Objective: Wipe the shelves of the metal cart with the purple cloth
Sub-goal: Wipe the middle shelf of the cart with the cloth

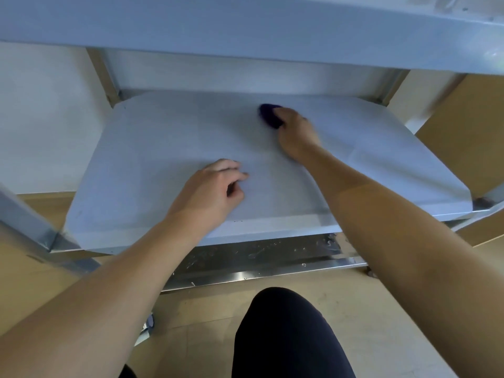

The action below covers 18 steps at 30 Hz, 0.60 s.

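The metal cart's middle shelf (pixel 152 148) fills the centre of the head view, pale and flat, under the top shelf (pixel 245 25). My right hand (pixel 296 132) reaches to the far middle of this shelf and presses a bunched purple cloth (pixel 270 115) onto the surface; only the cloth's left part shows past my fingers. My left hand (pixel 215 186) rests on the shelf nearer the front edge, fingers curled loosely, holding nothing. A lower shelf (pixel 259 257) shows below, shiny with smears and droplets.
Cart posts stand at the front left (pixel 30 222) and at the far corners. A white wall lies to the left, brown panels to the right. My dark-clad knee (pixel 283 336) is over the wooden floor (pixel 191 317) in front of the cart.
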Tool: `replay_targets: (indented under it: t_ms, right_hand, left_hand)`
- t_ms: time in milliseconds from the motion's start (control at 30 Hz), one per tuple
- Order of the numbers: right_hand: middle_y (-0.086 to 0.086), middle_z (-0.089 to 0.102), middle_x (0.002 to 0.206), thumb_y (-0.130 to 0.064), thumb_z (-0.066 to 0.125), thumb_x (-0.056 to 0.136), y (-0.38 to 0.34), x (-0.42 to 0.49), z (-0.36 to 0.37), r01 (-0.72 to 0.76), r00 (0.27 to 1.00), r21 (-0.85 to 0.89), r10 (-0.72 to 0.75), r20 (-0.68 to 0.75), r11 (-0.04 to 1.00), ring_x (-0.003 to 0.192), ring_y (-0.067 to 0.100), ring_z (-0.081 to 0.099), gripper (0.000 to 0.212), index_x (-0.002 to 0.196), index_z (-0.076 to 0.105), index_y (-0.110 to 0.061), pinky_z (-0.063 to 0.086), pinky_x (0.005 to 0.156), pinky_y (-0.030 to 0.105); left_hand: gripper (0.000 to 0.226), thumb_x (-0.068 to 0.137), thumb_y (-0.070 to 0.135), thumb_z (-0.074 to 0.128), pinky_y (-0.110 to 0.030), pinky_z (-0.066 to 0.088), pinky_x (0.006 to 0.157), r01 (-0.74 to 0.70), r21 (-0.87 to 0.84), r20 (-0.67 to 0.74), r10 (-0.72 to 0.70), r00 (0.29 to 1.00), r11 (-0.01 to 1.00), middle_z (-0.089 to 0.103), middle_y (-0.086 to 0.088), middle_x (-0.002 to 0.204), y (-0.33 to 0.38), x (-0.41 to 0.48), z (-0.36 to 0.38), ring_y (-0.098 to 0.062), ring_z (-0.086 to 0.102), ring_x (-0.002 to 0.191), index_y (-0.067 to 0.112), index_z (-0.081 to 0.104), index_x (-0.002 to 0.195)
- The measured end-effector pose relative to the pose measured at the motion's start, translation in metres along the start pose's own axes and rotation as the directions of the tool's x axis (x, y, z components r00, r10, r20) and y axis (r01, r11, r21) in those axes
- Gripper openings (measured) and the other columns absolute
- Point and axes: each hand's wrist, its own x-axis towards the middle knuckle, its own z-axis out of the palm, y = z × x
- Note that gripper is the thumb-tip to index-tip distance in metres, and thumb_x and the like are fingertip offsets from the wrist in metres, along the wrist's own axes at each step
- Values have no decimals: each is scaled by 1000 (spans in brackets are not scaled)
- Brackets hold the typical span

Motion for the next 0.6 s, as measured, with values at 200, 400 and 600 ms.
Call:
replay_targets:
  t_ms: [200, 400, 600]
  right_hand:
    - [14, 47, 140, -6, 38, 92, 3, 21, 4, -348, 934, -210, 318, -165, 914, 128, 34, 45, 42, 132, 50, -10, 41, 101, 44]
    - [-3, 42, 151, -7, 39, 91, -76, 24, 56, 305, 918, -2, -294, 267, 952, 138, 19, 39, 55, 142, 48, -25, 29, 114, 27]
    - [-1, 51, 144, -23, 42, 94, -47, 31, 43, 92, 992, 38, -95, 87, 995, 130, 23, 50, 45, 137, 53, -31, 38, 107, 29]
  left_hand:
    - [30, 86, 11, 58, -14, 36, 83, -5, 6, 0, 5, 1000, 1000, 61, 6, 128, 5, 4, 3, -17, 62, 99, 16, 74, 111]
    - [30, 85, 11, 60, -19, 42, 86, -18, -1, 4, 18, 1000, 1000, 60, 9, 126, -1, 3, 1, -18, 60, 101, 17, 73, 112]
    - [29, 86, 11, 60, -21, 44, 89, -10, -23, -2, 10, 1000, 1000, 60, 10, 126, -2, 3, 3, -16, 60, 103, 18, 74, 111]
